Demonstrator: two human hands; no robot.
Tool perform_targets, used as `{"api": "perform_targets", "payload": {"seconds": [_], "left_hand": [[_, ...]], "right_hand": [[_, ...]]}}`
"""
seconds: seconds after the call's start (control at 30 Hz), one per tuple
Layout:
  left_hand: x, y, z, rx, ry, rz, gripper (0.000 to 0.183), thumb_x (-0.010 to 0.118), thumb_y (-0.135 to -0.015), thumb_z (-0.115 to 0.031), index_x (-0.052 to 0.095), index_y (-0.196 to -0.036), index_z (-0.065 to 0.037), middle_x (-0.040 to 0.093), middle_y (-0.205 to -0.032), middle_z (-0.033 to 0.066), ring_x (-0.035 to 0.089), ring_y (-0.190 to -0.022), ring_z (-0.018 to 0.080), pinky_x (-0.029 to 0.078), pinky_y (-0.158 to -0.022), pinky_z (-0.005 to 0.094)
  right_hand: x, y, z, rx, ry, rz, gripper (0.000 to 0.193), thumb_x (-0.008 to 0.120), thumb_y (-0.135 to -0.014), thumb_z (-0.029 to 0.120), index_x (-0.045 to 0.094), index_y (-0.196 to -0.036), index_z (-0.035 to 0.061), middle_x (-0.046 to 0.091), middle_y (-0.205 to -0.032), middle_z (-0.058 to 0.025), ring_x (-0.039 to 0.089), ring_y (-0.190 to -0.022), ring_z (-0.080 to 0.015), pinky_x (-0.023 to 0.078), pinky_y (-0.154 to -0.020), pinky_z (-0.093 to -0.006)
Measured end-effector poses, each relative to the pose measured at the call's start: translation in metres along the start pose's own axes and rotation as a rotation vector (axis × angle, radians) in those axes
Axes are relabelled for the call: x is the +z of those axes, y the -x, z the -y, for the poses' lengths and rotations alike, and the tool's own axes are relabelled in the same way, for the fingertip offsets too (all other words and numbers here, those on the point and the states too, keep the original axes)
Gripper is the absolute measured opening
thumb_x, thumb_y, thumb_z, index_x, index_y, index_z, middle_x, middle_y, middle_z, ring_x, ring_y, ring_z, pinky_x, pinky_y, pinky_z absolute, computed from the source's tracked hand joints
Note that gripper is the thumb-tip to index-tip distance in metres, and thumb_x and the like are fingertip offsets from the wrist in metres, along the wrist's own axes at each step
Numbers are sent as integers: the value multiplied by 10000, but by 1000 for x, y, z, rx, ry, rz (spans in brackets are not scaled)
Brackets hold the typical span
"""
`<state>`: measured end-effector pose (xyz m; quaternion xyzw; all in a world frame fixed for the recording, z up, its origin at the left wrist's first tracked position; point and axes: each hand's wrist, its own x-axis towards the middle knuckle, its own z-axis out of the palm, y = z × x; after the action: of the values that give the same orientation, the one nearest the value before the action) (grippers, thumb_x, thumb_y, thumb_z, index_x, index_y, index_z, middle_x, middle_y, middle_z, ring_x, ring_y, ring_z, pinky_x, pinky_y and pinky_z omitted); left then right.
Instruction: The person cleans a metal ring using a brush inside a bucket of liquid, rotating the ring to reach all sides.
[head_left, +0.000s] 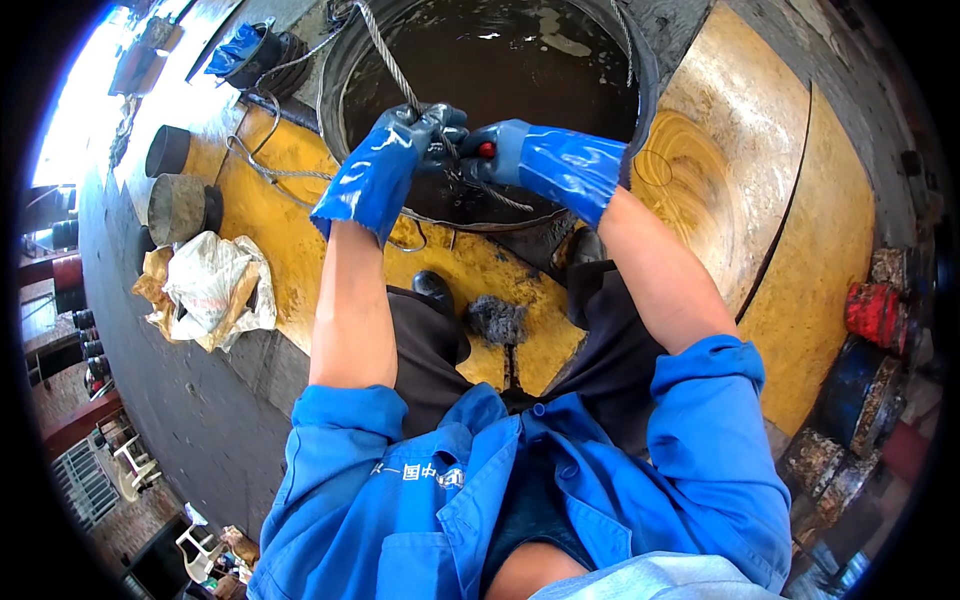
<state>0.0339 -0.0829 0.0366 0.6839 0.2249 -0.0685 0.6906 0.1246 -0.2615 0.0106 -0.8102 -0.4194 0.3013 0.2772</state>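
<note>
Both my hands wear long blue rubber gloves. They meet over the near side of a large round tank (648,100) of dark brown liquid. My left hand (425,130) is closed round a grey twisted rope (385,52) that comes down from the top of the view. Just right of it, my right hand (497,148) is closed, with a small red piece (487,150) showing at its fingers; the rest of that thing is hidden. Below the hands, a loose rope end (505,198) sticks out to the right over the liquid.
Yellow, stained boards (280,235) surround the tank. At the left lie a crumpled white sack (215,285) and a grey bucket (178,208). A dark bucket with blue plastic (250,60) stands at far left. Near my feet lies a dark brush-like head (497,320).
</note>
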Motion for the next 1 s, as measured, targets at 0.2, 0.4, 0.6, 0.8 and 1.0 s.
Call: {"api": "perform_targets", "payload": {"seconds": [0.2,0.4,0.6,0.8,1.0], "left_hand": [[5,-11,-8,-26,88,-71,326,488,-1042,-221,651,-1202,12,726,-1064,143,709,-966,225,592,-770,335],[-16,-36,11,-46,167,-145,352,431,-1058,-234,642,-1225,-8,729,-1087,131,718,-917,208,580,-785,330],[-28,-48,26,-38,203,-144,364,400,-1058,-228,617,-1256,-13,729,-1099,131,712,-921,212,560,-774,318],[-39,-54,30,-103,207,-185,366,398,-1072,-289,594,-1293,-74,714,-1185,114,710,-967,212,558,-731,324],[-49,-60,38,-98,198,-212,354,410,-1071,-289,611,-1285,-91,719,-1170,110,706,-966,203,559,-745,325]], "right_hand": [[-37,28,-20,71,-358,-149,238,683,-937,235,729,-1121,91,737,-958,-61,663,-809,-124,554,-768,-293],[-57,69,6,-381,-204,-258,229,695,-888,60,735,-1109,106,741,-1041,-82,716,-912,-192,578,-850,-317],[-17,48,-7,-703,-81,-160,210,714,-825,7,736,-983,142,732,-1055,-63,702,-958,-265,574,-838,-364],[-24,58,-30,-523,-51,129,273,688,-816,-14,750,-1016,163,734,-1049,-61,696,-985,-252,565,-863,-361],[-39,72,-36,-80,99,361,225,644,-838,-3,739,-1030,68,727,-1035,-120,688,-983,-243,548,-867,-340]]}}
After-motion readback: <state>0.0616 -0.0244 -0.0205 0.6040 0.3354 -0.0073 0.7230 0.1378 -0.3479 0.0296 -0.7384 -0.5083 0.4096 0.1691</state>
